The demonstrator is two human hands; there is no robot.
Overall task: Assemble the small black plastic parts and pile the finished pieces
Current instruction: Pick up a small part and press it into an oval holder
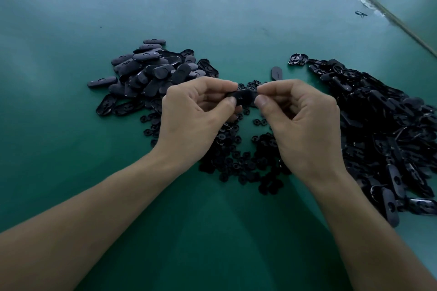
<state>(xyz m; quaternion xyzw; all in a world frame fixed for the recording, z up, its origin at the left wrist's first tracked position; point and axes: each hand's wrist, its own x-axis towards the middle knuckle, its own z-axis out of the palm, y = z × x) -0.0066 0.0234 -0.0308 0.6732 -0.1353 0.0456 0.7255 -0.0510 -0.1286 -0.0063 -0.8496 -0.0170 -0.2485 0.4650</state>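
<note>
A pile of closed oval pieces (151,73) lies on the green bench (59,30), left of the oval black part (243,97). The left hand (196,113) pinches this part's left end and the right hand (300,120) its right end. Small round parts (243,163) lie scattered beneath it, and a heap of open shells (390,130) lies to its right.

Green table (71,19) w/ blk part piles (151,73), maybe four.
</note>
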